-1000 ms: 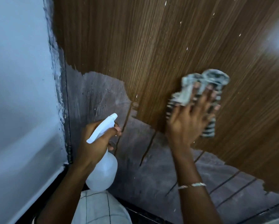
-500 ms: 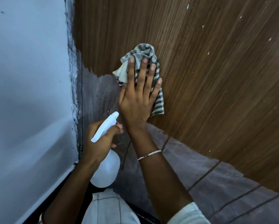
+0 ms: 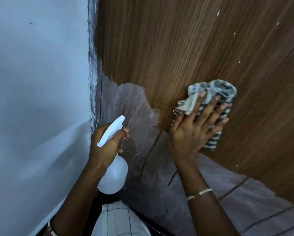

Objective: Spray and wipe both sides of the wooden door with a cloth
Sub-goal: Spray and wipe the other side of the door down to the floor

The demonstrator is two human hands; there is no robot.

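Note:
The wooden door (image 3: 185, 48) fills the upper right, brown with fine grain and small white specks. Its lower part (image 3: 134, 106) is worn grey with dark cracks. My right hand (image 3: 194, 132) presses a striped grey-and-white cloth (image 3: 214, 94) flat against the door, fingers straight and spread. Lower left of it, my left hand (image 3: 107, 143) grips the neck of a white spray bottle (image 3: 114, 174), a finger on the trigger and the nozzle aimed at the grey patch.
A pale blue-white wall (image 3: 37, 99) stands at the left, meeting the door along a rough painted edge (image 3: 92, 82). A checked white garment (image 3: 119, 220) shows at the bottom centre. A bracelet circles my right wrist (image 3: 199, 193).
My right hand slid the cloth from the door's left side, near the grey patch's top, rightward and down. The left hand with the bottle stayed about where it was.

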